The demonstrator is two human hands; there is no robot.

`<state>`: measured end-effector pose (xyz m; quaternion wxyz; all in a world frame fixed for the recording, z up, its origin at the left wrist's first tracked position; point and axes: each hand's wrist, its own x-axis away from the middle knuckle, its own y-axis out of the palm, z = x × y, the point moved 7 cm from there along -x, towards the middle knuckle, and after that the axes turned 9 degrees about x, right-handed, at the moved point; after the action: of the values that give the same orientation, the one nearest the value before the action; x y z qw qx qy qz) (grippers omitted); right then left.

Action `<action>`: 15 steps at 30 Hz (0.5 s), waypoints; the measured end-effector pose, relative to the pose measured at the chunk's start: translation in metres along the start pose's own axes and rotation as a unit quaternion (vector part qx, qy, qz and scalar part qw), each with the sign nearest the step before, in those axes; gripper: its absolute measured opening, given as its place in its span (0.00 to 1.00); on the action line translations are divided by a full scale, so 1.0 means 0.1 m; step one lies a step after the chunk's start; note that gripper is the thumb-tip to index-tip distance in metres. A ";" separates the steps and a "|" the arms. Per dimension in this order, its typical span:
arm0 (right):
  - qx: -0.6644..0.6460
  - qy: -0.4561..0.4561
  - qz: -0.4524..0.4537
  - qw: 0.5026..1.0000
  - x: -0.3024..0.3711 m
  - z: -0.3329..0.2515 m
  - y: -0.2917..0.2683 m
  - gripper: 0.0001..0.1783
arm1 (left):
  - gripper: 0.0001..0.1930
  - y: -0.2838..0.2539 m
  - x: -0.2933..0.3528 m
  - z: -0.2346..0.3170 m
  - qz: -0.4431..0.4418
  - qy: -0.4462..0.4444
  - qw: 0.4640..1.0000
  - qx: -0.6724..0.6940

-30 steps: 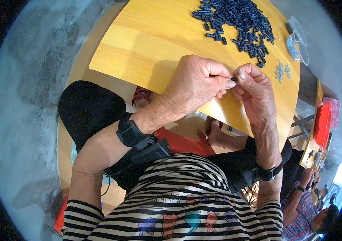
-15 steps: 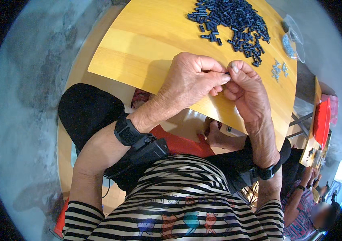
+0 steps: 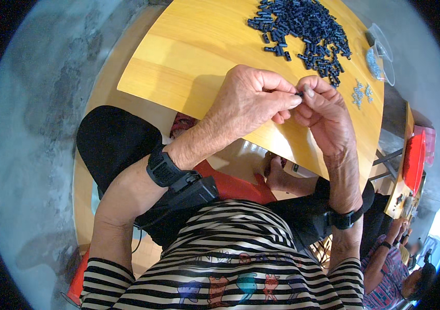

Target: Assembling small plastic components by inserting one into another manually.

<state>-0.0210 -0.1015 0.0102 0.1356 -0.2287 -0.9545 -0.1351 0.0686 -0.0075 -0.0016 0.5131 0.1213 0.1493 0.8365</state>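
My left hand pinches a small black plastic piece between thumb and fingertips, above the near part of the yellow wooden table. My right hand meets it there, thumb and forefinger closed at the other end of the piece. Most of the piece is hidden by my fingertips, and whether my right fingers also hold a smaller part cannot be made out. Beyond my hands lies a big heap of short black plastic pieces. Small silvery metal parts lie in a little group to the right.
Clear plastic tubs, one with small bluish-silver parts inside, stand at the table's right edge. Farther right are another table with a red basin and a person at work. A red stool seat shows below the table edge.
Both hands stay pinched together at the small black piece, with my right hand shifted slightly right and its fingers curled a little differently. The view has moved slightly.
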 end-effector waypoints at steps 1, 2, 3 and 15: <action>0.006 0.004 0.007 1.000 -0.01 0.01 -0.01 0.06 | 0.08 0.00 0.00 0.00 -0.002 0.002 1.000 -0.003; 0.006 0.003 0.006 1.000 -0.01 0.02 -0.01 0.06 | 0.08 0.00 0.01 0.00 -0.002 0.002 1.000 -0.003; 0.002 0.006 0.014 1.000 0.00 0.04 -0.02 0.05 | 0.08 0.01 0.01 0.01 -0.005 0.017 1.000 -0.007; 0.025 -0.043 0.040 0.998 0.09 0.01 0.04 0.05 | 0.09 0.00 0.02 0.01 -0.008 -0.015 1.000 0.001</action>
<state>-0.0267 -0.0939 0.0134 0.1053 -0.2689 -0.9526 -0.0960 0.0680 -0.0053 -0.0003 0.5215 0.1329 0.1434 0.8306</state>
